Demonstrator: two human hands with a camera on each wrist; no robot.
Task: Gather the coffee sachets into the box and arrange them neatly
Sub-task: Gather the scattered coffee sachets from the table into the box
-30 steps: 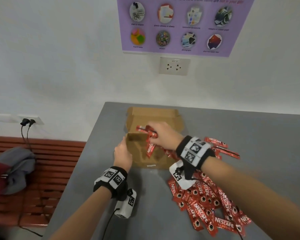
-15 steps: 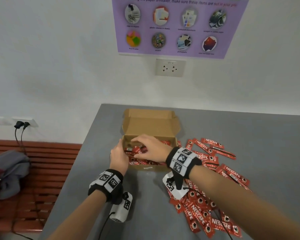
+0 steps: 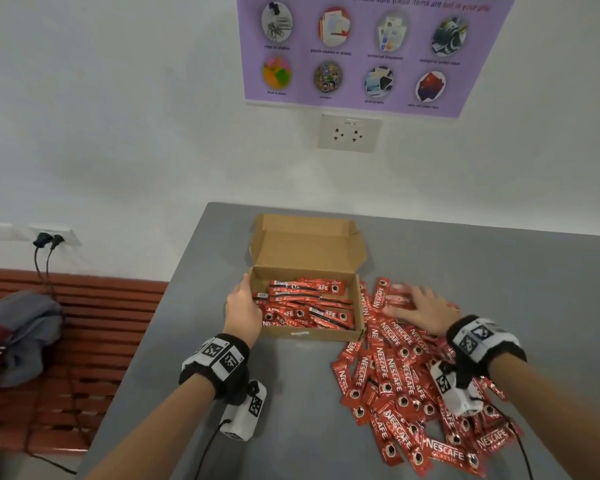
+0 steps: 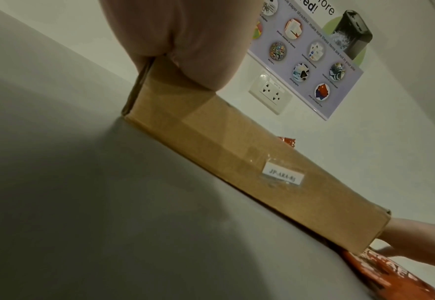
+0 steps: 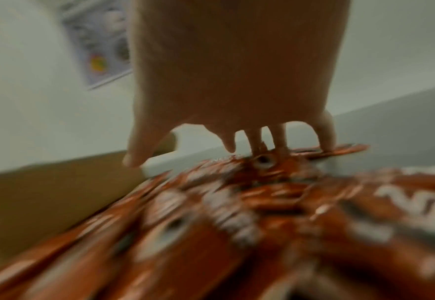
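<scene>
An open brown cardboard box (image 3: 309,336) stands on the grey table (image 3: 291,427), lid flap raised at the back. Several red coffee sachets (image 3: 305,306) lie crosswise inside it, loosely overlapping. My left hand (image 3: 245,306) grips the box's left front corner; in the left wrist view, thumb and fingers (image 4: 185,40) pinch that corner of the box (image 4: 236,154). A big loose pile of sachets (image 3: 402,382) spreads to the right of the box. My right hand (image 3: 420,308) lies on the pile's far end, fingers (image 5: 277,138) spread and straight, tips touching sachets (image 5: 211,223), holding none.
The table's left edge (image 3: 146,341) drops to a red slatted bench (image 3: 94,341) with bundled clothes (image 3: 18,334). On the wall behind are a socket (image 3: 349,133) and a purple poster (image 3: 371,50). Bare grey tabletop lies in front of the box and at the far right.
My right hand left a bunch of sachets in the box, then moved out to the right onto the loose pile. My left hand stayed at the box's left front corner.
</scene>
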